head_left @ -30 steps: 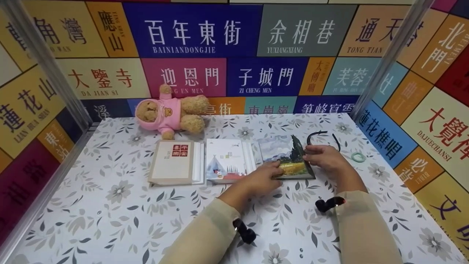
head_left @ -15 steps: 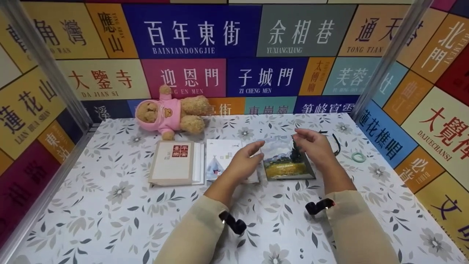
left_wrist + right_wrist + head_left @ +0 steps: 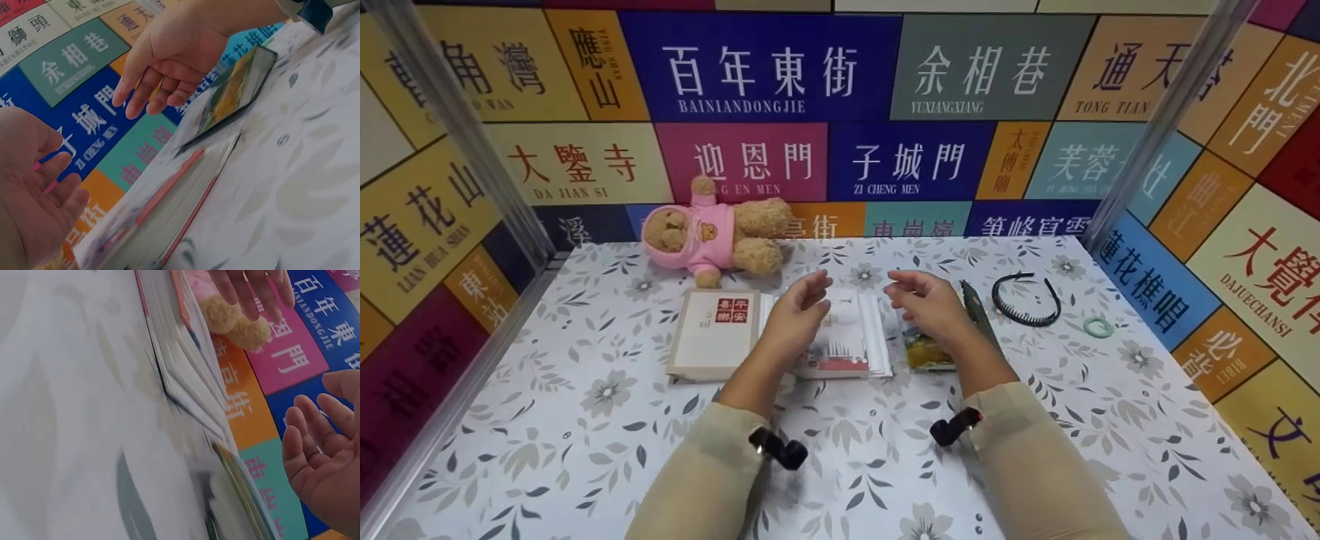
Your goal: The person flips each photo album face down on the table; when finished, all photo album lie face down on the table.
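Note:
Both hands hover above a row of three books, palms turned toward each other, fingers loosely bent and holding nothing. My left hand [image 3: 795, 319] is over the white middle book [image 3: 847, 337], partly covering its tent picture. Over the landscape-painting book [image 3: 926, 356] hangs my right hand [image 3: 934, 304], hiding much of the cover. At the row's left end lies a beige book [image 3: 712, 341] with red seal characters. The left wrist view shows a gap between my right hand [image 3: 180, 56] and the painting book [image 3: 233, 90] below it.
A teddy bear [image 3: 712, 236] in a pink hoodie lies at the back left. To the right are a black toothed headband [image 3: 1027, 322] and a pale green ring [image 3: 1099, 335]. Sign-covered panels [image 3: 757, 67] enclose the flower-patterned table [image 3: 607, 450].
Both hands have left the painting book and moved left, my left one from its cover to above the middle book. The headband has come into full view. The books look unmoved over the last half second.

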`<state>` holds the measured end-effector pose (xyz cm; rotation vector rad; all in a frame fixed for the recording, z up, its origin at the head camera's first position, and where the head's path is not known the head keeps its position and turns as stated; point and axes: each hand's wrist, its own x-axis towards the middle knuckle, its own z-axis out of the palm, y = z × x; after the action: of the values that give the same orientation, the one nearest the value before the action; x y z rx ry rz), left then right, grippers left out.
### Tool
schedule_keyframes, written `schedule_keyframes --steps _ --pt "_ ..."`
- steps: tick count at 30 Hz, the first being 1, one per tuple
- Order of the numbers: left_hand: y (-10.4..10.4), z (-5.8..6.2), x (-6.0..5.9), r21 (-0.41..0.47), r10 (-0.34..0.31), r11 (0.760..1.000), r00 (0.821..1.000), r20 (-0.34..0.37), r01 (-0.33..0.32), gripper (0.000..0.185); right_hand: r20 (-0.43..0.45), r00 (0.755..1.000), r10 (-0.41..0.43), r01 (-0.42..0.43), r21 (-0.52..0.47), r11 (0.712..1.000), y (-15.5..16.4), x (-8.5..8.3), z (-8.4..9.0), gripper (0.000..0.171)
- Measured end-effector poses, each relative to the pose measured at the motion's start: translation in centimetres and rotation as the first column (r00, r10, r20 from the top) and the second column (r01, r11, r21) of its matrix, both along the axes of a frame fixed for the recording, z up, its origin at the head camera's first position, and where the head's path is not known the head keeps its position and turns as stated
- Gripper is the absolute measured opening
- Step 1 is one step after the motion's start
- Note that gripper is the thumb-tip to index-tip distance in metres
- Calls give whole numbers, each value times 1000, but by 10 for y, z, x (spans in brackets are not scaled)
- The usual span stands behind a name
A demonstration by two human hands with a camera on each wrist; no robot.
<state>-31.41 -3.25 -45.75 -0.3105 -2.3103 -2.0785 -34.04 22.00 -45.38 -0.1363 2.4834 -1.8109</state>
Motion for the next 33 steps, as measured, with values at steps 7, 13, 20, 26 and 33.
schedule_keyframes --steps 7,13,20,26,33 --pt "-31 -3 -6 7 78 997 997 -18 -78 53 26 999 21 -21 -15 1000 -29 -6 -4 38" --pt "-49 -11 -7 -20 119 993 990 70 -118 52 95 996 -5 2 30 1000 -37 -9 -15 41" --pt "-48 -17 -6 -157 107 984 981 159 -82 61 99 994 37 -39 21 999 -32 -9 -30 50" --pt "-43 -20 -4 -286 85 958 970 227 -17 72 106 992 71 -75 40 996 -29 -8 -36 54" --pt "-42 -23 -3 -327 57 945 968 243 26 75 132 987 86 -106 150 983 -32 -9 -37 55"
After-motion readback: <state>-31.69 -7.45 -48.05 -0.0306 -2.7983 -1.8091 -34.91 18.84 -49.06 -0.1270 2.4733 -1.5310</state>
